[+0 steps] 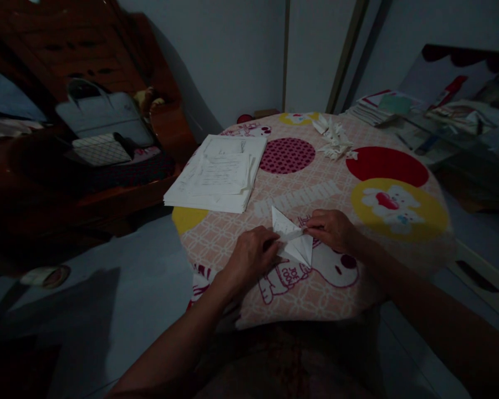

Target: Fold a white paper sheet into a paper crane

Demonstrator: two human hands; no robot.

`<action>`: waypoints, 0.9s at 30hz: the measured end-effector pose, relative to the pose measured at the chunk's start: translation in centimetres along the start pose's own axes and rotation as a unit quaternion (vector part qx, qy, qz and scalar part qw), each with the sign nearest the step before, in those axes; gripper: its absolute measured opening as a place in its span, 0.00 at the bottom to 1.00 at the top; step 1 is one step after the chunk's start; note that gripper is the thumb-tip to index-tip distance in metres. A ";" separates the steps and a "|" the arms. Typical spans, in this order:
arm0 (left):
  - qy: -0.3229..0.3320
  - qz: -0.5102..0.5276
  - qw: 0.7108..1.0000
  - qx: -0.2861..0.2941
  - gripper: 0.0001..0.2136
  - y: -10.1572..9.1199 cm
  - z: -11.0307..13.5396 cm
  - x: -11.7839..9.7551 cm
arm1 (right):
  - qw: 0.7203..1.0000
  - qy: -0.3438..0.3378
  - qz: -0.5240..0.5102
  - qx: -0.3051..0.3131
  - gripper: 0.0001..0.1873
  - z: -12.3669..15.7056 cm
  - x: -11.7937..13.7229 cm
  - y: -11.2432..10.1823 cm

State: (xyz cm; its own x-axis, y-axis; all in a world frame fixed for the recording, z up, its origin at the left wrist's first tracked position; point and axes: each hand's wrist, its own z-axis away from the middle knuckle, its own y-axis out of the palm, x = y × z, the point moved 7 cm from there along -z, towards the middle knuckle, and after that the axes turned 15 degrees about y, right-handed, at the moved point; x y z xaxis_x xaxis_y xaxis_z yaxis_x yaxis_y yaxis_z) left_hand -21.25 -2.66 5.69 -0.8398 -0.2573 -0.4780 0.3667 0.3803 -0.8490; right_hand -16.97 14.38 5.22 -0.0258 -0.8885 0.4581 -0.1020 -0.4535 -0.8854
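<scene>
On my feed: round table (233, 238) with a cartoon cloth fills the middle. Off the table's left edge, dark wooden furniture (45, 50), with a grey bag (103, 113) sitting on it. On the table's far left part, a stack of white sheets (218, 174), top ones skewed. Off the table's far right edge, a low pile of books (376, 105).

At the table's near edge, both hands work one item. Left hand (251, 255) lies knuckles-up, grip closed on the left side of the folded paper (294, 239). Right hand (332, 228) is just across from it, grip pinched shut on the paper's right edge at the crease. The folded paper rests flat on the table between the two hands, one pointed flap sticking up toward the table's centre.

At the table's far side, a small heap of folded pieces (335, 141), well apart from the hands.
</scene>
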 end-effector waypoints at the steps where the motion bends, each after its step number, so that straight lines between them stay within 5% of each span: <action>1: -0.002 -0.016 1.000 0.004 0.06 0.0 -0.1 0.1 | 1.000 0.004 0.011 -0.010 0.09 0.1 0.1 0.0; 11: -0.054 -0.134 0.989 -0.017 0.05 1.1 -0.6 -0.4 | 0.987 -0.014 0.118 -0.112 0.08 1.1 2.2 0.5; 21: -0.055 -0.133 0.988 -0.050 0.01 1.3 0.2 -0.7 | 0.973 -0.051 0.196 -0.111 0.01 1.7 2.8 1.6; 27: -0.029 -0.078 0.992 -0.098 0.06 1.5 1.6 -0.2 | 0.976 -0.054 0.177 -0.110 0.07 2.0 2.7 1.5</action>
State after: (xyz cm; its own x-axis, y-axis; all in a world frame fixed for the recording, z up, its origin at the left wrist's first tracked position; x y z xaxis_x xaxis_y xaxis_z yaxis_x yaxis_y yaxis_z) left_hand -19.93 -3.44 4.16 -0.8534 -0.3757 -0.3614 0.1445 0.4956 -0.8564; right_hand -15.16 11.11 4.97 0.0053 -0.9946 0.1041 -0.3175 -0.1004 -0.9429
